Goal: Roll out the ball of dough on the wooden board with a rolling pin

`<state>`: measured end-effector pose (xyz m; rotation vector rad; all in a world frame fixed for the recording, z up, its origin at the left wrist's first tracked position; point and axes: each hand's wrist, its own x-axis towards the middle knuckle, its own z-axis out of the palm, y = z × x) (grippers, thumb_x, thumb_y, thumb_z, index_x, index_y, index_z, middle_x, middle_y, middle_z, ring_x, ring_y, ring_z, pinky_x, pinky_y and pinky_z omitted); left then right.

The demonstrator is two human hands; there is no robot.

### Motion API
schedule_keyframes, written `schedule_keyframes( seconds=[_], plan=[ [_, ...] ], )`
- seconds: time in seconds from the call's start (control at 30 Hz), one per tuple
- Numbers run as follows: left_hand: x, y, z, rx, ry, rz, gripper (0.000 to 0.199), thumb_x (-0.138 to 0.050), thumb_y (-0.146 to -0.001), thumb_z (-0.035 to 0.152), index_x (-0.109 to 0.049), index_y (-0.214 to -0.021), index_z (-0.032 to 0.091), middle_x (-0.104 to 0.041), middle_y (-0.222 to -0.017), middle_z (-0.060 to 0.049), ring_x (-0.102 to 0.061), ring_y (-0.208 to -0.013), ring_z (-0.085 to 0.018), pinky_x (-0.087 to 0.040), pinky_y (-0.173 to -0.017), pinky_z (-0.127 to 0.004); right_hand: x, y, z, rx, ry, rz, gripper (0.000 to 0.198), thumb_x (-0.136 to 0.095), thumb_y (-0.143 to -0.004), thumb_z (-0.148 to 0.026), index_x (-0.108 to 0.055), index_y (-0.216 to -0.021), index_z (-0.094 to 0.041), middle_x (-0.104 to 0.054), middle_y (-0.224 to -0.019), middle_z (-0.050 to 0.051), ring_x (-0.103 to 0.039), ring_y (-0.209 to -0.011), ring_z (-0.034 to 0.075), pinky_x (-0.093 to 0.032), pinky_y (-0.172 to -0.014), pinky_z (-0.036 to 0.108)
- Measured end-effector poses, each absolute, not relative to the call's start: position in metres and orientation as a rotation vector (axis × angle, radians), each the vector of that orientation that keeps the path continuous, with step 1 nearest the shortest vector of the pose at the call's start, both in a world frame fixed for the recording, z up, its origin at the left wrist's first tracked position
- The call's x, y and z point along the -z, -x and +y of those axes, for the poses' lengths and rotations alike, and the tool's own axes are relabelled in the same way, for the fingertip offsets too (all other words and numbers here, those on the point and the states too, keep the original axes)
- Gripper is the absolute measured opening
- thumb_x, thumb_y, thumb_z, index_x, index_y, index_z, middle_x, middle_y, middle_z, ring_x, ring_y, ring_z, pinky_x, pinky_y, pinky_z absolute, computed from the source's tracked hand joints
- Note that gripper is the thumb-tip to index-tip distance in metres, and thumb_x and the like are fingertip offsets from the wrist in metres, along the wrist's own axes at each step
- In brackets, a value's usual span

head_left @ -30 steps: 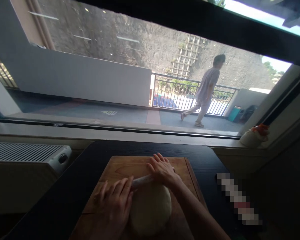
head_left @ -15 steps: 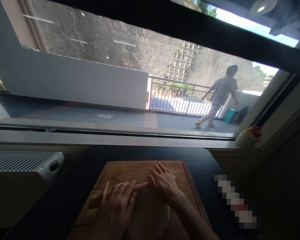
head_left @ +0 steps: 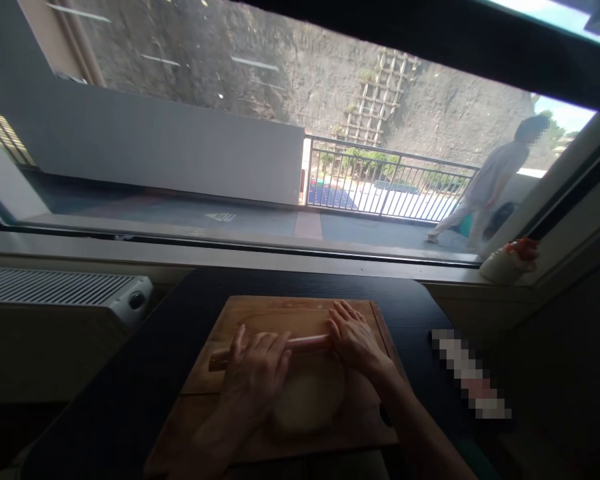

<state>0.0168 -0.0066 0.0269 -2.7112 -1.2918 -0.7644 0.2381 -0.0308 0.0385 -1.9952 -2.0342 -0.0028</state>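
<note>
Both left hand (head_left: 259, 365) and right hand (head_left: 356, 340) stretch fingers over a rolling pin (head_left: 307, 343) — right end hidden, dough (head_left: 310, 401) dim.

Daylight is coming through the window (head_left: 280, 157) beyond the left hand (head_left: 261, 360) and the right hand (head_left: 353, 335), and the sky (head_left: 579, 115) far past the right one is glaring white. Between the hands, the rolling pin (head_left: 307, 343) is catching a pinkish sheen, while the dough (head_left: 310, 399) just nearer is lying in shadow. Pale streaks (head_left: 254, 63) are crossing the glass ahead, the radiator (head_left: 55, 290) far left is looking stretched, and pixel blocks (head_left: 469, 373) are covering a patch right of the right hand
</note>
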Motion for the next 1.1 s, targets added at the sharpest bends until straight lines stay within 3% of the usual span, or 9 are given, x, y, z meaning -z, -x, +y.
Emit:
schedule_keyframes(
  seconds=[0.13,0.23,0.33,0.43,0.5,0.6,0.77,0.97,1.1],
  plan=[
    [-0.024,-0.020,0.000,0.820,2.728,-1.259,0.032,-0.038,-0.091,0.028,-0.058,-0.116,0.024,-0.061,-0.116,-0.006,-0.049,-0.115,-0.025,-0.009,-0.108,-0.057,0.002,-0.222,-0.100,0.215,1.857,-2.037,0.045,-0.032,-0.095,-0.032,-0.040,-0.136,-0.015,-0.045,-0.138,0.008,-0.039,-0.129,0.020,-0.039,-0.102,0.035],
    [-0.024,-0.034,0.011,0.789,2.814,-1.216,0.032,-0.037,-0.091,0.028,-0.058,-0.116,0.024,-0.056,-0.125,-0.006,-0.038,-0.126,-0.026,-0.015,-0.108,-0.055,0.033,-0.205,-0.148,0.425,1.750,-1.962,0.056,-0.038,-0.093,-0.034,-0.025,-0.143,-0.014,-0.040,-0.141,0.011,-0.038,-0.129,0.024,-0.042,-0.099,0.037],
    [-0.028,-0.050,0.017,0.746,2.883,-1.177,0.034,-0.034,-0.093,0.029,-0.058,-0.116,0.023,-0.055,-0.126,-0.007,-0.036,-0.128,-0.026,-0.019,-0.107,-0.052,0.026,-0.204,-0.135,0.301,1.832,-1.957,0.050,-0.035,-0.094,-0.035,-0.034,-0.140,-0.017,-0.042,-0.140,0.009,-0.040,-0.128,0.025,-0.038,-0.102,0.042],
    [-0.030,-0.055,0.012,0.749,2.853,-1.186,0.032,-0.035,-0.093,0.031,-0.060,-0.110,0.023,-0.061,-0.117,-0.006,-0.043,-0.121,-0.026,-0.013,-0.108,-0.056,-0.008,-0.227,-0.083,0.035,2.040,-1.898,0.040,-0.027,-0.096,-0.031,-0.052,-0.126,-0.021,-0.049,-0.135,0.006,-0.039,-0.129,0.024,-0.033,-0.105,0.047],
    [-0.030,-0.053,0.006,0.763,2.826,-1.204,0.030,-0.036,-0.092,0.032,-0.062,-0.106,0.023,-0.065,-0.107,-0.004,-0.051,-0.111,-0.024,-0.007,-0.109,-0.057,-0.024,-0.243,-0.060,-0.017,2.070,-1.879,0.041,-0.026,-0.096,-0.030,-0.053,-0.125,-0.018,-0.045,-0.138,0.008,-0.032,-0.133,0.023,-0.029,-0.107,0.047],
    [-0.027,-0.049,0.003,0.817,2.816,-1.217,0.029,-0.037,-0.092,0.031,-0.061,-0.105,0.023,-0.066,-0.104,-0.003,-0.054,-0.106,-0.023,-0.006,-0.109,-0.057,-0.020,-0.240,-0.070,0.003,1.952,-1.973,0.041,-0.029,-0.096,-0.030,-0.050,-0.128,-0.017,-0.042,-0.140,0.008,-0.027,-0.135,0.022,-0.027,-0.109,0.044],
    [-0.030,-0.063,0.011,0.849,2.951,-1.115,0.030,-0.035,-0.093,0.027,-0.059,-0.111,0.023,-0.058,-0.122,-0.004,-0.038,-0.127,-0.023,-0.015,-0.109,-0.051,0.013,-0.206,-0.127,0.168,1.800,-2.001,0.052,-0.037,-0.092,-0.030,-0.032,-0.140,-0.009,-0.035,-0.144,0.012,-0.025,-0.136,0.024,-0.032,-0.107,0.043],
    [-0.037,-0.079,0.009,0.777,3.025,-1.059,0.032,-0.033,-0.094,0.029,-0.063,-0.103,0.021,-0.063,-0.109,-0.005,-0.043,-0.121,-0.022,-0.012,-0.110,-0.052,0.006,-0.238,-0.114,0.092,1.978,-1.925,0.044,-0.032,-0.094,-0.032,-0.048,-0.130,-0.011,-0.043,-0.139,0.014,-0.032,-0.132,0.028,-0.033,-0.106,0.049],
    [-0.031,-0.065,0.012,0.773,3.104,-1.044,0.032,-0.033,-0.094,0.027,-0.059,-0.112,0.025,-0.058,-0.122,-0.003,-0.037,-0.127,-0.022,-0.013,-0.109,-0.054,0.015,-0.204,-0.130,0.135,1.789,-1.936,0.054,-0.038,-0.091,-0.028,-0.028,-0.142,-0.015,-0.033,-0.145,0.011,-0.026,-0.135,0.026,-0.035,-0.105,0.046]
  ],
)
